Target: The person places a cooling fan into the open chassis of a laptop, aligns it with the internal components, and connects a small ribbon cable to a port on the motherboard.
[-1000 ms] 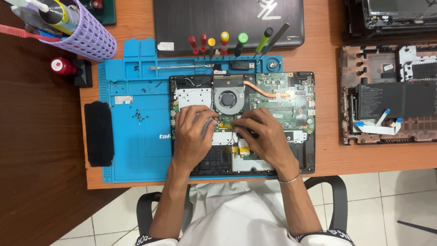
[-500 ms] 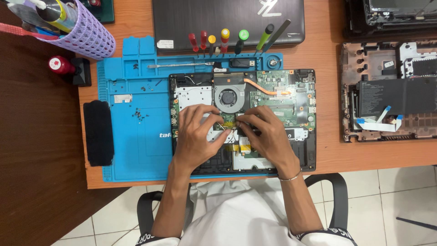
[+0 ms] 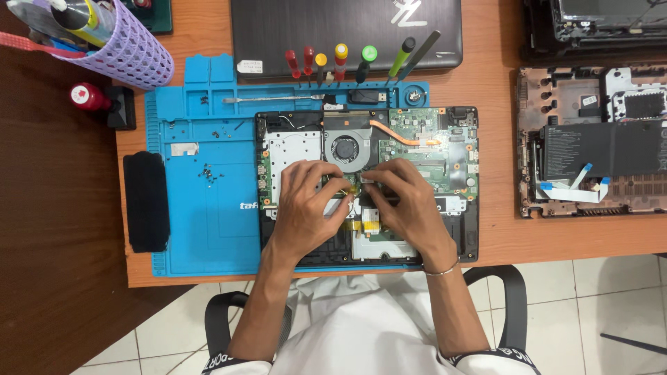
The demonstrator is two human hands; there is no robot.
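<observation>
An opened laptop base lies on a blue work mat, its green board, round fan and copper heat pipe exposed. My left hand and my right hand rest side by side on the middle of the board just below the fan. Their fingertips meet over a small gold-coloured part there. Whether either hand grips it is hidden by the fingers.
A row of screwdrivers with coloured handles and a closed dark laptop lie behind the mat. Loose screws sit on the mat. A purple basket of tools stands far left; another stripped laptop shell lies right.
Both hands stayed over the middle of the board with only slight finger shifts. The camera view moved a little.
</observation>
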